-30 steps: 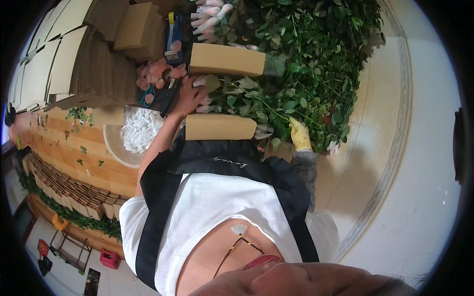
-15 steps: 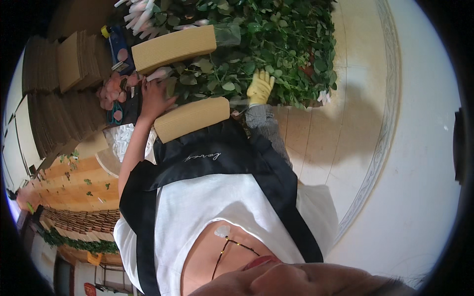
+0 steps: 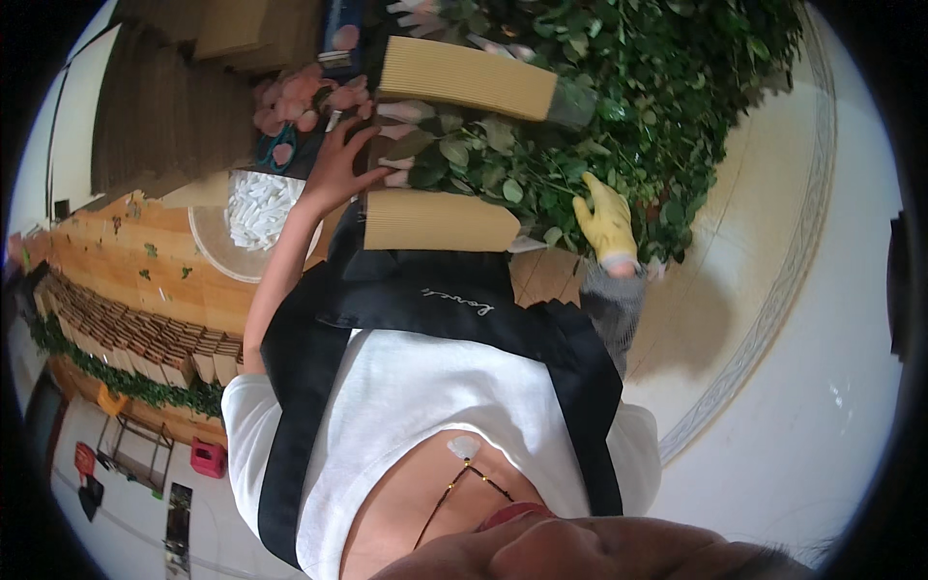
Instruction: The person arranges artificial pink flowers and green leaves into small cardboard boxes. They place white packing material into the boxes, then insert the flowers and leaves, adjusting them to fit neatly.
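Observation:
My bare left hand [image 3: 340, 162] has spread fingers beside pale pink, sleeved flower heads [image 3: 398, 112] at the ends of leafy stems [image 3: 483, 159]. My right hand [image 3: 601, 217], in a yellow glove, rests open among green leaves at the stems' right side, with its fingers apart. Two ribbed kraft cardboard wraps lie either side of this bunch: the upper one [image 3: 469, 72] above it, the lower one [image 3: 435, 219] along the black apron's top. Left of my left hand are pink round petal-like pieces [image 3: 290, 97] and teal scissors [image 3: 274, 147], partly hidden.
Tall cardboard stacks [image 3: 164, 116] stand at upper left. A round bowl [image 3: 205, 232] holds several small white tubes [image 3: 259, 208]. The wooden surface [image 3: 126, 246] carries leaf scraps and a long row of brown boxes [image 3: 126, 329]. A dense leaf pile [image 3: 677, 87] fills the upper right.
The view has shifted with my head. My right hand went left onto the leaves, then back right, its fingers still apart. My left hand stays by the flower heads, fingers now spread wider.

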`<state>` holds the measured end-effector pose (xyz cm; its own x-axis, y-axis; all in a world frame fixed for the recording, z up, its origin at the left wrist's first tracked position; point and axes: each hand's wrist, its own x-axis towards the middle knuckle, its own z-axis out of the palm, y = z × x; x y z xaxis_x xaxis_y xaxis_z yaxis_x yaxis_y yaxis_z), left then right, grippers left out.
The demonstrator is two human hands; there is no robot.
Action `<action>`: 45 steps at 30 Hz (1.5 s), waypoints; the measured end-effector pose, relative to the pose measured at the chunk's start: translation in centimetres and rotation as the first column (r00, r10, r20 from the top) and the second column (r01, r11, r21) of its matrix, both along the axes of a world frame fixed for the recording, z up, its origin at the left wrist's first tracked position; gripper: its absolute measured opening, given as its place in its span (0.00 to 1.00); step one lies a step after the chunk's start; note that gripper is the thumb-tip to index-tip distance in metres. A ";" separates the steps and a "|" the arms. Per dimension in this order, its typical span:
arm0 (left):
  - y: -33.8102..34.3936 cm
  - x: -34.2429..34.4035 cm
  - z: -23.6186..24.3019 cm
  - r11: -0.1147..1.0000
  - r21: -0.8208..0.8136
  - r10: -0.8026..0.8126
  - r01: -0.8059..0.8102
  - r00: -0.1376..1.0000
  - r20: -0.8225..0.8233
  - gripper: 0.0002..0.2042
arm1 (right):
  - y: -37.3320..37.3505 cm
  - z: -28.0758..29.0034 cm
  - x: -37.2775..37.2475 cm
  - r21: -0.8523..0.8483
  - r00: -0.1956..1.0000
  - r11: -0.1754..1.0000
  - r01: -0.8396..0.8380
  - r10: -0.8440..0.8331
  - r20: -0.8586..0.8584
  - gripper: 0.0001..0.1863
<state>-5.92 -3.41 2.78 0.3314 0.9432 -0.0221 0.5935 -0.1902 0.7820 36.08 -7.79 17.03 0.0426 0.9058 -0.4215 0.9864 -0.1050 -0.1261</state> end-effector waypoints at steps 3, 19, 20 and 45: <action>-1.8 -1.5 0.1 0.931 -0.313 0.238 -0.187 0.962 0.134 0.13 | 4.4 5.3 -11.5 0.265 0.768 0.912 -0.311 0.406 -0.496 0.25; 0.7 2.0 -0.2 0.822 -0.513 -0.369 0.249 0.918 -0.146 0.23 | 6.4 -12.4 -17.7 -0.220 0.667 0.634 -0.741 0.732 -0.140 0.12; -0.1 2.2 -0.8 0.851 -0.489 -0.301 0.191 0.941 -0.157 0.21 | 6.1 -12.7 -17.5 -0.225 0.690 0.655 -0.721 0.708 -0.148 0.13; -2.3 -5.4 2.7 0.894 -0.337 0.417 -0.294 0.823 0.387 0.06 | 7.3 -5.4 -19.4 -0.237 0.769 0.736 -0.634 0.568 -0.294 0.12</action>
